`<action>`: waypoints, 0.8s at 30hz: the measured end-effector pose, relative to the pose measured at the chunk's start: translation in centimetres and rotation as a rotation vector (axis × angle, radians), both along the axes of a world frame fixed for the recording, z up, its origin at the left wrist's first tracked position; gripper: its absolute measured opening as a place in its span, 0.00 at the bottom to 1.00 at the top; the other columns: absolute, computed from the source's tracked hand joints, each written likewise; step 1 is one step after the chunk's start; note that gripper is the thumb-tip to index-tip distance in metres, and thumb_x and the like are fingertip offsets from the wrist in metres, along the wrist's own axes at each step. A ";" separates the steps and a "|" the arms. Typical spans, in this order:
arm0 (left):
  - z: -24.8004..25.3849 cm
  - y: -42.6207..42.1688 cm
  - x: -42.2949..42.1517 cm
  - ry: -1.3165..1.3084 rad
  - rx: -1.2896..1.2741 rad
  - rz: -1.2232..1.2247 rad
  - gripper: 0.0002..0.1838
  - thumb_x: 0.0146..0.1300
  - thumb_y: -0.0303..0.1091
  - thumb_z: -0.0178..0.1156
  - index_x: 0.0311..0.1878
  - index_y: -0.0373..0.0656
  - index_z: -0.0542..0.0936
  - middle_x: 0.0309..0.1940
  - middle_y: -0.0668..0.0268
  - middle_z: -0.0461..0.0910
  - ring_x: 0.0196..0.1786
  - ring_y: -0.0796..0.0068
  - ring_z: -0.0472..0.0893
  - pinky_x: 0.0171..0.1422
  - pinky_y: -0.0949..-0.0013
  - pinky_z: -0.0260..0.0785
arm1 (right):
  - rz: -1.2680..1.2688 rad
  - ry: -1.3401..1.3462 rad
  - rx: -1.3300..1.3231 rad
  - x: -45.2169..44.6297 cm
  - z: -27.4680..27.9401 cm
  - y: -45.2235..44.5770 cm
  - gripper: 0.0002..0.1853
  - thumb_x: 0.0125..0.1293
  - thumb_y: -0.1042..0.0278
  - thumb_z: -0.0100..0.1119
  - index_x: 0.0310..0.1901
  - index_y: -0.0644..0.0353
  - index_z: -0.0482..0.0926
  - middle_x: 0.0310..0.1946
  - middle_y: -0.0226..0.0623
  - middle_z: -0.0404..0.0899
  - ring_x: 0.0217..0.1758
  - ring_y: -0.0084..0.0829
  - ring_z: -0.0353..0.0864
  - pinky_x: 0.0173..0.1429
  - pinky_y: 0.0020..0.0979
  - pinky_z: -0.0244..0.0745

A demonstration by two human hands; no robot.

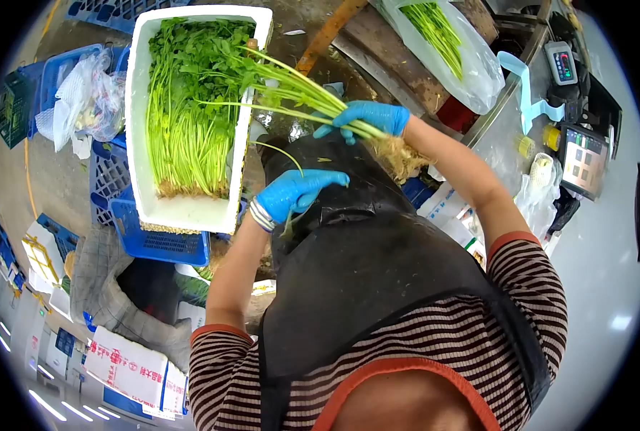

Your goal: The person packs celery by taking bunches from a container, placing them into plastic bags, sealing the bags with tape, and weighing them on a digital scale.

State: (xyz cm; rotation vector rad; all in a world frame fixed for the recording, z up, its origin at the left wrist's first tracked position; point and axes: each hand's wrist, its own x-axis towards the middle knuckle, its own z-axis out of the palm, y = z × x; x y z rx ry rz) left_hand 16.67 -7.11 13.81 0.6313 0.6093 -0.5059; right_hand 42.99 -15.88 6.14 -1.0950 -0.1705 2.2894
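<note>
My right hand (366, 118), in a blue glove, grips a bunch of long green celery-like stalks (298, 90) near the roots. Its brown, tangled roots (399, 154) stick out to the right, and its leaves reach over a white foam box (262, 43). Inside that box lies a thick row of leafy stalks (190, 144), roots toward me. My left hand (298, 194), also gloved in blue, is beside the box's lower right side, fingers pressed together around a thin, curved stem (280, 149). What lies within its palm is partly hidden.
Blue crates (158, 241) stand under and beside the box. Upper right, a clear plastic bag (471, 79) holds more stalks. A scale display (560, 63) and a screen (584, 161) are at the right. Red-printed white cartons (126, 363) sit lower left.
</note>
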 end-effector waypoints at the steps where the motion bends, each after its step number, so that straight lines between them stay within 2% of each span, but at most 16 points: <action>1: 1.1 0.5 0.1 -0.036 0.038 -0.083 0.17 0.71 0.43 0.54 0.51 0.44 0.85 0.22 0.76 0.76 0.18 0.89 0.59 0.23 0.81 0.50 | -0.002 -0.007 -0.014 0.5 0.1 0.4 0.25 0.69 0.65 0.54 0.63 0.72 0.69 0.54 0.48 0.81 0.27 0.16 0.75 0.36 0.22 0.78; 2: 2.6 1.4 -0.4 -0.051 0.080 -0.137 0.15 0.69 0.40 0.56 0.48 0.44 0.87 0.22 0.75 0.76 0.18 0.88 0.61 0.23 0.80 0.52 | -0.057 0.032 -0.025 0.9 0.5 0.4 0.25 0.69 0.65 0.54 0.63 0.71 0.69 0.53 0.46 0.81 0.27 0.15 0.73 0.36 0.21 0.76; 4: 2.7 2.0 -5.0 -0.170 0.290 -0.144 0.14 0.67 0.35 0.56 0.49 0.42 0.86 0.18 0.76 0.73 0.18 0.87 0.62 0.23 0.80 0.53 | -0.156 0.127 -0.060 1.4 2.5 1.1 0.22 0.70 0.66 0.54 0.61 0.69 0.69 0.48 0.44 0.83 0.28 0.15 0.74 0.36 0.23 0.77; 5: 2.7 1.9 -8.1 -0.218 0.402 -0.149 0.13 0.66 0.33 0.56 0.49 0.41 0.85 0.16 0.76 0.71 0.18 0.86 0.62 0.23 0.79 0.54 | -0.119 0.113 -0.036 1.6 3.1 1.4 0.23 0.70 0.66 0.55 0.63 0.67 0.69 0.47 0.39 0.83 0.28 0.13 0.72 0.36 0.21 0.75; 7: 3.1 -1.4 -15.7 0.198 0.378 -0.142 0.13 0.69 0.37 0.55 0.44 0.44 0.87 0.23 0.69 0.80 0.19 0.83 0.70 0.25 0.79 0.62 | -0.060 0.108 -0.017 1.6 2.4 1.5 0.25 0.69 0.66 0.55 0.66 0.65 0.69 0.44 0.33 0.83 0.27 0.13 0.70 0.35 0.19 0.73; 9: -1.9 -9.6 -26.8 0.000 0.591 -0.465 0.13 0.66 0.39 0.56 0.40 0.44 0.87 0.25 0.65 0.81 0.24 0.72 0.78 0.31 0.72 0.70 | -0.021 0.101 -0.027 1.0 2.8 2.0 0.26 0.68 0.66 0.56 0.65 0.65 0.70 0.40 0.30 0.82 0.27 0.13 0.70 0.34 0.19 0.71; 10: -2.4 -13.4 -30.3 0.049 0.581 -0.604 0.15 0.65 0.42 0.56 0.44 0.44 0.85 0.31 0.62 0.80 0.31 0.68 0.78 0.37 0.70 0.70 | -0.016 0.115 -0.029 0.7 2.4 2.1 0.25 0.68 0.66 0.56 0.65 0.65 0.71 0.40 0.30 0.82 0.27 0.13 0.70 0.34 0.19 0.71; 12: -2.4 -21.2 -35.0 0.324 0.416 -0.813 0.20 0.65 0.46 0.55 0.52 0.43 0.81 0.44 0.57 0.78 0.44 0.61 0.77 0.49 0.65 0.69 | 0.001 0.106 -0.027 0.3 0.7 1.7 0.24 0.67 0.67 0.57 0.63 0.66 0.73 0.38 0.31 0.81 0.27 0.14 0.71 0.33 0.21 0.70; 15: -3.2 -25.5 -35.5 0.606 0.337 -0.979 0.30 0.63 0.52 0.55 0.63 0.42 0.75 0.62 0.48 0.75 0.65 0.50 0.75 0.66 0.57 0.68 | -0.035 0.105 -0.066 -0.6 2.8 2.8 0.22 0.66 0.66 0.58 0.59 0.67 0.76 0.35 0.31 0.81 0.26 0.15 0.71 0.32 0.21 0.70; 17: -4.9 -20.4 -32.6 0.533 0.586 -1.111 0.31 0.60 0.55 0.62 0.61 0.43 0.78 0.59 0.51 0.78 0.61 0.53 0.78 0.63 0.56 0.70 | 0.007 0.067 -0.079 -0.4 1.4 2.4 0.19 0.65 0.67 0.60 0.54 0.67 0.79 0.32 0.31 0.80 0.25 0.16 0.71 0.32 0.21 0.70; 18: -1.1 -12.7 -23.7 0.766 0.831 -1.089 0.34 0.55 0.56 0.68 0.58 0.43 0.78 0.55 0.53 0.80 0.55 0.53 0.81 0.58 0.55 0.72 | 0.024 0.063 -0.073 -0.3 1.1 2.5 0.19 0.64 0.67 0.60 0.54 0.67 0.79 0.31 0.31 0.80 0.24 0.16 0.70 0.32 0.21 0.70; 19: -1.6 -9.4 -20.9 0.676 1.029 -0.970 0.37 0.50 0.55 0.73 0.58 0.41 0.76 0.52 0.54 0.81 0.51 0.54 0.82 0.55 0.55 0.74 | 0.035 0.056 -0.067 -0.2 1.0 2.4 0.18 0.64 0.67 0.60 0.53 0.67 0.80 0.30 0.30 0.80 0.24 0.16 0.70 0.31 0.21 0.70; 20: -4.8 -7.4 -20.0 0.506 1.157 -0.487 0.42 0.51 0.53 0.73 0.65 0.40 0.71 0.55 0.51 0.79 0.56 0.58 0.81 0.58 0.59 0.73 | 0.098 0.022 -0.038 -0.4 1.3 2.4 0.18 0.62 0.68 0.62 0.53 0.66 0.80 0.27 0.27 0.78 0.22 0.16 0.70 0.29 0.22 0.69; 21: -8.3 -6.0 -17.7 0.331 1.061 -0.035 0.44 0.55 0.50 0.72 0.71 0.43 0.65 0.64 0.51 0.73 0.63 0.60 0.76 0.64 0.59 0.69 | 0.123 -0.084 -0.012 -1.1 5.6 3.4 0.19 0.60 0.68 0.64 0.52 0.65 0.81 0.23 0.26 0.77 0.21 0.15 0.70 0.27 0.22 0.68; 23: -6.0 -0.7 -6.8 0.117 0.330 0.544 0.45 0.61 0.53 0.66 0.75 0.43 0.58 0.71 0.52 0.64 0.70 0.57 0.69 0.70 0.55 0.64 | 0.188 -0.045 0.015 -1.7 7.9 1.7 0.20 0.59 0.66 0.64 0.54 0.61 0.81 0.25 0.27 0.80 0.23 0.14 0.73 0.27 0.19 0.68; 24: -6.3 0.4 -3.7 -0.020 0.027 0.768 0.45 0.64 0.56 0.62 0.76 0.43 0.56 0.73 0.54 0.62 0.72 0.56 0.66 0.72 0.53 0.62 | 0.263 -0.053 0.178 -1.5 8.2 -0.1 0.22 0.60 0.66 0.63 0.57 0.59 0.78 0.27 0.27 0.82 0.23 0.15 0.74 0.27 0.18 0.69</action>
